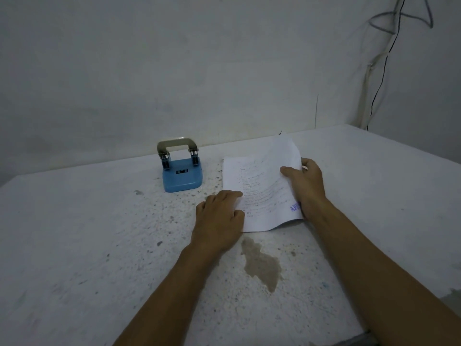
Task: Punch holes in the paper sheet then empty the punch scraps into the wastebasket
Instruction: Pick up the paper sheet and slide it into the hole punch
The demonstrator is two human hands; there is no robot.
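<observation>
A white printed paper sheet [262, 181] lies on the table, its right side curled up off the surface. My right hand [305, 186] grips that raised right edge, thumb on top. My left hand [218, 218] rests on the sheet's near left corner, fingers bent and pressing it down. A blue hole punch [180, 174] with a metal lever handle stands upright to the left of the sheet, apart from both hands. No wastebasket is in view.
The white speckled table [99, 245] has a brownish stain [262, 264] just in front of the sheet. A bare wall rises behind the table. Cables [381, 78] hang down the wall at the far right corner.
</observation>
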